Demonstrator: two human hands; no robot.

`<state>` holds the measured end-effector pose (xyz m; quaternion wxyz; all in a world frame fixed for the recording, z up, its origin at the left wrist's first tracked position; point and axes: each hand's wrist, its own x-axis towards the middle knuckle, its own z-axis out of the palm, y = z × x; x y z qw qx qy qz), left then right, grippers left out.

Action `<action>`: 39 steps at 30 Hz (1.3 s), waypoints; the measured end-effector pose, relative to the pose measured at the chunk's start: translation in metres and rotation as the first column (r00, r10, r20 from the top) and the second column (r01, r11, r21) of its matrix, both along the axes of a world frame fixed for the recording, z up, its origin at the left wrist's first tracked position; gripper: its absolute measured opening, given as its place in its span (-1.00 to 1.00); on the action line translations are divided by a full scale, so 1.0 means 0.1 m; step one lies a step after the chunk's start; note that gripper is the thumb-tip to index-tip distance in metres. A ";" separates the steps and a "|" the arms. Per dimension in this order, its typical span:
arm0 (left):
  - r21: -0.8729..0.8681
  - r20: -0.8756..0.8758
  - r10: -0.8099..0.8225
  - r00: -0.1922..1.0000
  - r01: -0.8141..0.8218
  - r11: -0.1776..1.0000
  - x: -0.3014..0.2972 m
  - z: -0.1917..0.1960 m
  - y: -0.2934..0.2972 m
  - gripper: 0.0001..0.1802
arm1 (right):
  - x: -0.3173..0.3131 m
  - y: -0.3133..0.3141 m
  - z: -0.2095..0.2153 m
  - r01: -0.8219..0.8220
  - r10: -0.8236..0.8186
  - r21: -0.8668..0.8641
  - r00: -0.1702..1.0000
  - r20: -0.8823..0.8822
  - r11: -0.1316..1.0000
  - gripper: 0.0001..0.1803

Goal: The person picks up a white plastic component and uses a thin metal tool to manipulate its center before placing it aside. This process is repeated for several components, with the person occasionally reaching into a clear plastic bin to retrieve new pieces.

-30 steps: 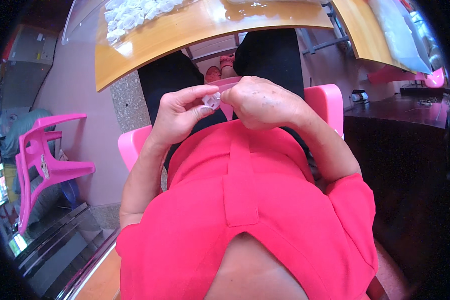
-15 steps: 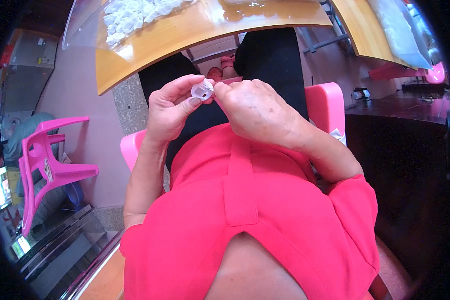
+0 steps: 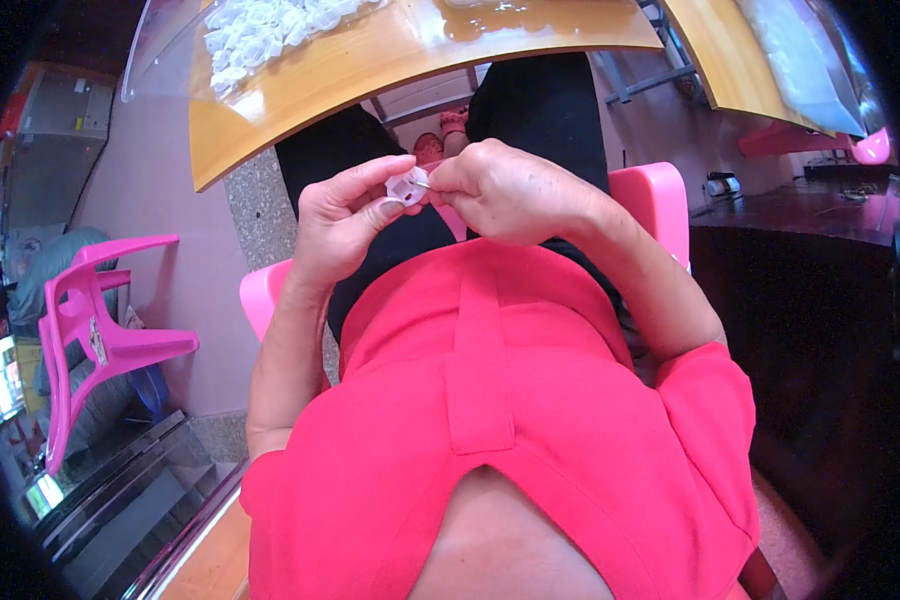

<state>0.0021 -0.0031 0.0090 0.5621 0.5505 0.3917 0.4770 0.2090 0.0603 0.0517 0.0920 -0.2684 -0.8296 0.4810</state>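
Above my lap, my left hand [image 3: 348, 213] pinches a small white translucent plastic cap [image 3: 406, 186] between thumb and fingers. A small dark slot shows in the cap's face. My right hand [image 3: 505, 190] is closed in a pinch on a thin metal-looking tool [image 3: 420, 184], whose tip meets the cap. Most of that tool is hidden inside the right fingers, so its kind cannot be made out. On the wooden table [image 3: 370, 85] ahead lies a heap of similar white plastic pieces [image 3: 260, 40], at the far left in a clear tray [image 3: 148, 75].
A pink chair armrest [image 3: 650, 205] stands on my right and another on my left [image 3: 262, 298]. An upturned pink plastic stool [image 3: 100, 340] is on the left. At the far right, a clear plastic bag [image 3: 805, 75] lies on another wooden tabletop [image 3: 710, 45].
My right hand has turned and its wrist has lifted slightly, bringing the thin tool into view at the cap. My left hand still holds the cap in nearly the same place.
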 end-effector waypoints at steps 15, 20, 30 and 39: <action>-0.084 0.150 0.008 0.989 0.005 0.996 -0.03 -0.02 0.00 -0.59 | -0.12 -0.29 0.06 0.056 -0.147 0.423 0.972 0.185 0.905 -0.86; -0.002 0.158 0.125 0.979 -0.127 0.992 0.01 -0.03 0.02 -0.58 | -0.15 -0.24 -0.05 0.245 -0.244 0.234 0.969 -0.036 0.941 -0.86; 0.015 0.159 0.229 0.960 -0.234 0.972 0.05 -0.05 0.01 -0.53 | -0.23 -0.28 -0.14 0.331 -0.325 0.039 0.939 -0.114 0.943 -0.83; -0.014 0.147 0.241 0.959 -0.242 0.970 0.08 -0.02 -0.01 -0.53 | -0.27 -0.32 -0.17 0.353 -0.338 0.039 0.919 -0.201 0.935 -0.88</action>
